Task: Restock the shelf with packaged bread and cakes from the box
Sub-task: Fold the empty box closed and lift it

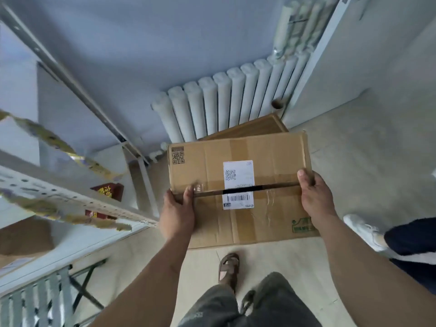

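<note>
On box point(238, 166) flaps: both hands point(178, 213)

The pale tiled floor point(354, 149) carries a closed cardboard box point(238, 185), its top seam slit through a white shipping label point(238, 185). Behind the box, another flat cardboard piece point(254, 127) lies against the white radiator point(224, 105). Left of the box stands a white metal shelf point(77, 201); its perforated boards bear yellow packaged goods point(59, 142) and red packs point(109, 191), blurred.
</note>
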